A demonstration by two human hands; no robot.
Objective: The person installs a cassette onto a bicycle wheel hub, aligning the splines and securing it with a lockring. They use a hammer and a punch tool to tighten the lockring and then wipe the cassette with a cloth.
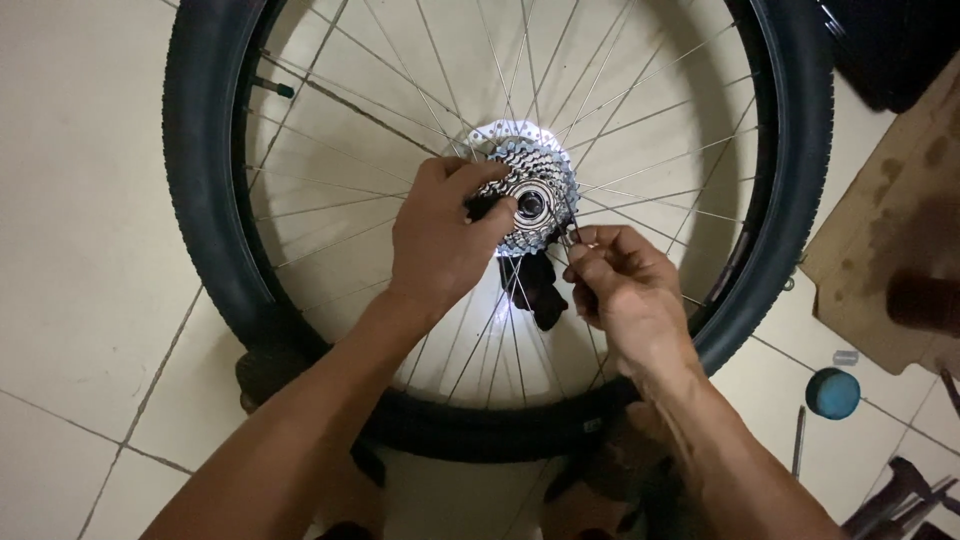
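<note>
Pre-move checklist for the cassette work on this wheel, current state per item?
1. Left hand steadying the cassette: ok, fingers rest on the sprockets.
2. Right hand gripping the thin metal tool: ok, pinched at the fingertips beside the cassette.
3. Tool tip seated in the sprockets: cannot tell, too small.
4. Wheel supported: ok, the tyre rests low in the frame near the person's legs; exact contact is hidden.
5. Black rag clear of the sprockets: ok, it hangs below the cassette behind the spokes.
6. Blue cap and loose tools away from the wheel: ok, on the floor to the right.
</note>
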